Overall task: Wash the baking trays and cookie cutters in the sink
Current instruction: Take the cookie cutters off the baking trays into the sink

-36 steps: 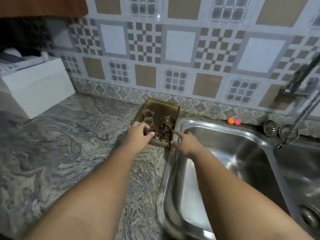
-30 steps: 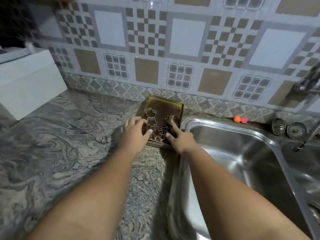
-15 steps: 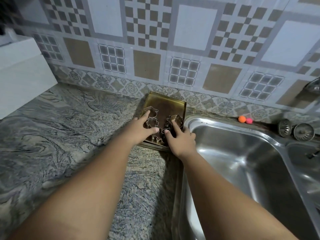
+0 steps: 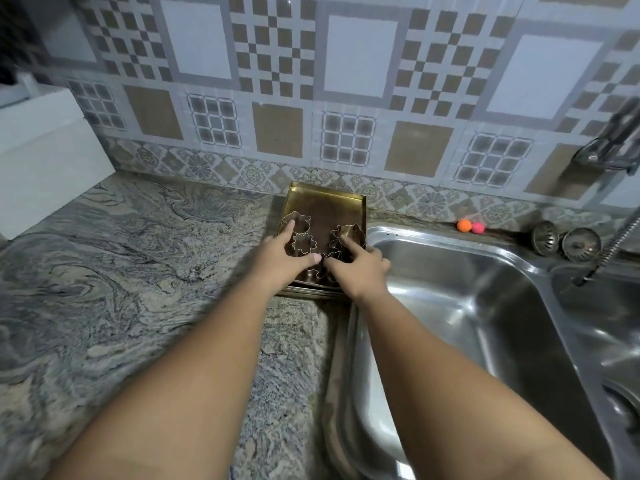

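A wall (image 4: 360, 57) of patterned tiles runs along the far side, and below it a marbled stone counter (image 4: 121, 289) fills the left half of the scene. A steel sink (image 4: 450, 244) lies on the right, with a tap (image 4: 613, 143) and a metal hose (image 4: 613, 244) at the far right edge. A white box (image 4: 45, 157) stands at the far left of the counter. The baking trays (image 4: 325, 206), brassy and stacked, lie on the counter against the wall, just left of the sink's far left corner. The left hand (image 4: 280, 261) lies spread over the near left part of the top tray. Its forefinger is stretched onto the far left cutter and its thumb is stretched right across the near ones. The right hand (image 4: 360, 271) lies on the near right part, its forefinger straight on the far right cutter and its thumb pointing left, almost meeting the left thumb. Its other fingers are bent loosely over the tray's right rim. Neither hand has lifted anything. The cookie cutters (image 4: 304, 242) lie loose in the top tray, between and under the fingers. A second earlier the right hand was over the sink's rim at the tray's near corner and the left hand was at the tray's near edge. Both have since reached farther in, while the trays have kept their place. Two sink strainers (image 4: 544, 237) stand on the ledge behind the sink, with an orange ball (image 4: 464, 225) touching a pink ball (image 4: 478, 227) to their left.
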